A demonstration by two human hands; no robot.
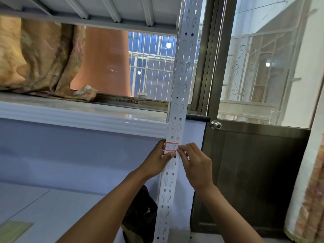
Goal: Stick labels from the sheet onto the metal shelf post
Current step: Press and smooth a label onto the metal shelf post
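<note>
Label [171, 146] on metal shelf post [181, 76], between both hands, just above left thumb. Risk: goes on skewed or bubbles over post slots; right edge may lift if not rubbed down. Left hand [158, 161] curled round post edge, thumb on face; right hand [195, 166] fingertips pinching label's right edge

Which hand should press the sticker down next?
Probably the right hand: its fingertips pinch the edge of the label, while the left hand grips the metal post, steadying it.
</note>
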